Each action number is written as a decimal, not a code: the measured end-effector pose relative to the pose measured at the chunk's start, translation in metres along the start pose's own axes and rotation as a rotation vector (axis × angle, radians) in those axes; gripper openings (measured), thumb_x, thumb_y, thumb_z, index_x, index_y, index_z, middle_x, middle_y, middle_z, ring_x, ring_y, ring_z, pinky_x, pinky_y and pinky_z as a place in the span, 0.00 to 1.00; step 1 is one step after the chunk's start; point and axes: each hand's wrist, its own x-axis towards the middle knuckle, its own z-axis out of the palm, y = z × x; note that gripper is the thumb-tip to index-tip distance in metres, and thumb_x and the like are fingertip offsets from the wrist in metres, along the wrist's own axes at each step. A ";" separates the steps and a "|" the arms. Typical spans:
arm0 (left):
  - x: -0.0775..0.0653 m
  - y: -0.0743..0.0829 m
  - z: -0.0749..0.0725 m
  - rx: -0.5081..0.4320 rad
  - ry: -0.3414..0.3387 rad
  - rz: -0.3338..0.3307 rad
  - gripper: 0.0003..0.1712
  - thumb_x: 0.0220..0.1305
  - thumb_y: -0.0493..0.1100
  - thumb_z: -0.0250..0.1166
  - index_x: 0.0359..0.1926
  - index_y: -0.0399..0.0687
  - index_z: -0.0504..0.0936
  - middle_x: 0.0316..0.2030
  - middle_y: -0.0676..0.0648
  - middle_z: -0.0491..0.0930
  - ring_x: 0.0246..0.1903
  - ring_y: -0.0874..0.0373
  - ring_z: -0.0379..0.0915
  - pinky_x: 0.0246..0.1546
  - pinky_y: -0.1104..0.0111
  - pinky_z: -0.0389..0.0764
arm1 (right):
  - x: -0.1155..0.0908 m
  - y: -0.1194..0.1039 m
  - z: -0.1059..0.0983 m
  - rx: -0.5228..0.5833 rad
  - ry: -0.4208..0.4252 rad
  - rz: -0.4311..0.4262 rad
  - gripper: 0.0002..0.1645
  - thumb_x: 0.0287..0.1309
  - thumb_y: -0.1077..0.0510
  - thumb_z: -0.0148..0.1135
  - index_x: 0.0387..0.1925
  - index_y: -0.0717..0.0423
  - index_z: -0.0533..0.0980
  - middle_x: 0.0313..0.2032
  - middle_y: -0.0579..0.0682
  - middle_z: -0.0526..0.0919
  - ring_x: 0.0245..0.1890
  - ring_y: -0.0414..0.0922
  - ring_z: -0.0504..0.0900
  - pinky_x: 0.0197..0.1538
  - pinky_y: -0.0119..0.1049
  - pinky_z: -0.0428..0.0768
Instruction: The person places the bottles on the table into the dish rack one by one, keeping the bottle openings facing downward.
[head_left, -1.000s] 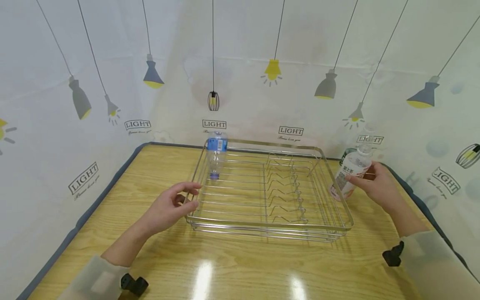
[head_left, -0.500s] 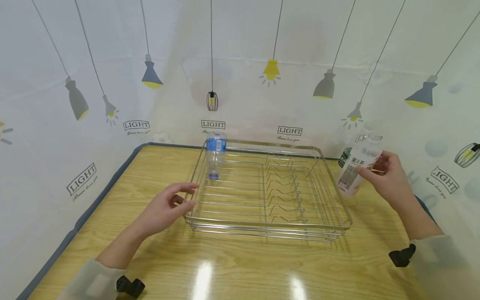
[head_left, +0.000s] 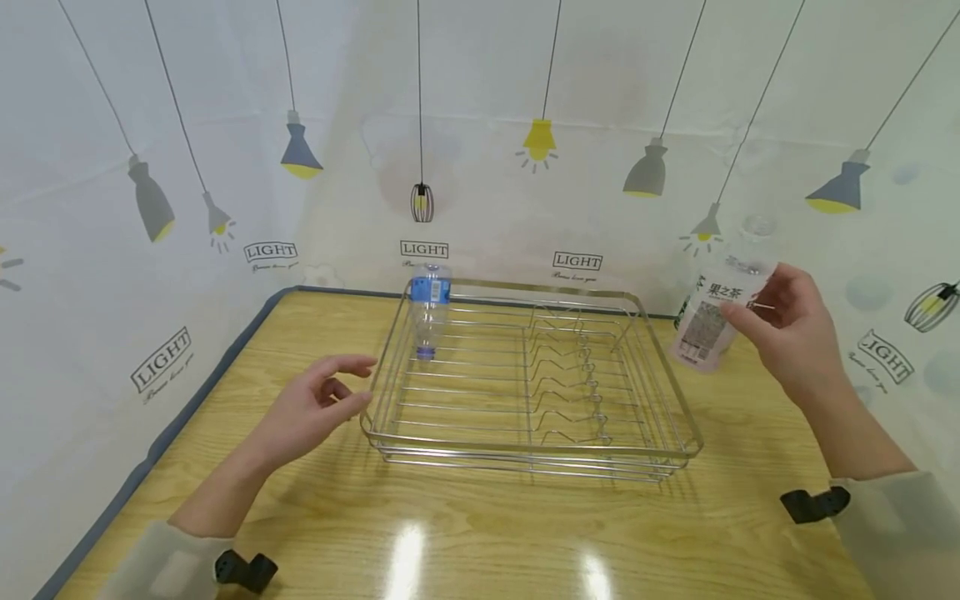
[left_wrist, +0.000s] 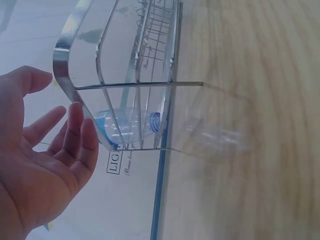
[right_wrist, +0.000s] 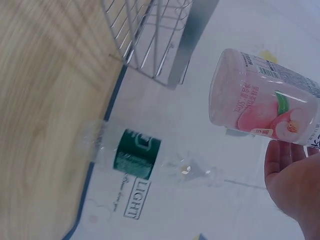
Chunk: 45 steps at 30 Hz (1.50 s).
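My right hand (head_left: 801, 342) grips a plastic tea bottle (head_left: 708, 325) with a pink label, thumb across its front. The bottle leans slightly right, raised to the right of the wire dish rack (head_left: 525, 451). Its label shows peaches in the right wrist view. Behind it stands a clear bottle with a green label (right_wrist: 137, 154), mostly hidden in the head view. By the rack's left side, my left hand (head_left: 311, 410) has its fingers loosely bent, with nothing in it. Inside the rack's far left corner, a clear bottle with a blue label (head_left: 431, 290) stands cap down.
The rack has a row of wavy wire dividers (head_left: 570, 392) right of its middle. Beneath lies a wood-grain table (head_left: 480, 533). A white curtain (head_left: 480, 67) printed with lamps closes off the back and sides.
My right hand has lifted the tea bottle up and to the right, away from the rack's side. My left hand has drawn back slightly left from the rack's rim.
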 end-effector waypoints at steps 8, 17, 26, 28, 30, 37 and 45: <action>0.008 0.022 0.003 0.008 0.029 0.044 0.24 0.78 0.45 0.70 0.71 0.50 0.80 0.64 0.41 0.82 0.42 0.59 0.81 0.37 0.68 0.82 | -0.004 -0.032 0.022 0.142 -0.111 -0.115 0.37 0.72 0.71 0.65 0.76 0.48 0.69 0.54 0.40 0.79 0.50 0.39 0.78 0.52 0.19 0.79; 0.025 0.053 0.022 -0.044 -0.036 0.125 0.24 0.76 0.43 0.71 0.69 0.52 0.82 0.63 0.46 0.83 0.45 0.53 0.83 0.40 0.68 0.85 | -0.015 -0.058 0.053 0.001 -0.267 -0.149 0.39 0.72 0.66 0.69 0.80 0.53 0.67 0.55 0.37 0.81 0.52 0.39 0.80 0.53 0.21 0.79; 0.052 0.074 0.051 -0.089 -0.158 0.177 0.28 0.74 0.44 0.72 0.72 0.55 0.80 0.62 0.46 0.83 0.48 0.51 0.83 0.46 0.65 0.87 | -0.025 -0.076 0.078 -0.065 -0.397 -0.174 0.41 0.69 0.62 0.74 0.79 0.49 0.70 0.59 0.46 0.81 0.56 0.39 0.79 0.58 0.26 0.78; 0.058 0.080 0.057 -0.098 -0.181 0.181 0.29 0.74 0.44 0.73 0.73 0.55 0.79 0.62 0.47 0.83 0.49 0.52 0.84 0.49 0.62 0.88 | -0.026 -0.079 0.083 -0.077 -0.421 -0.190 0.41 0.69 0.62 0.74 0.79 0.48 0.70 0.61 0.47 0.82 0.56 0.40 0.79 0.58 0.31 0.79; 0.064 0.086 0.062 -0.116 -0.201 0.185 0.30 0.73 0.44 0.74 0.74 0.55 0.79 0.62 0.46 0.82 0.51 0.53 0.85 0.51 0.60 0.89 | -0.027 -0.081 0.088 -0.089 -0.447 -0.211 0.41 0.68 0.62 0.75 0.78 0.47 0.71 0.61 0.47 0.83 0.56 0.42 0.79 0.58 0.35 0.79; 0.081 0.102 0.079 -0.244 -0.273 0.166 0.39 0.70 0.41 0.77 0.77 0.52 0.73 0.65 0.44 0.80 0.54 0.52 0.87 0.53 0.60 0.91 | -0.028 -0.084 0.100 -0.092 -0.525 -0.226 0.38 0.65 0.60 0.78 0.73 0.49 0.74 0.59 0.47 0.83 0.53 0.47 0.80 0.54 0.39 0.82; 0.085 0.109 0.089 -0.329 -0.331 0.147 0.39 0.66 0.37 0.79 0.75 0.46 0.75 0.66 0.44 0.79 0.52 0.50 0.87 0.49 0.58 0.93 | -0.029 -0.084 0.106 -0.035 -0.641 -0.201 0.35 0.62 0.58 0.81 0.68 0.48 0.77 0.55 0.49 0.84 0.50 0.51 0.80 0.46 0.37 0.86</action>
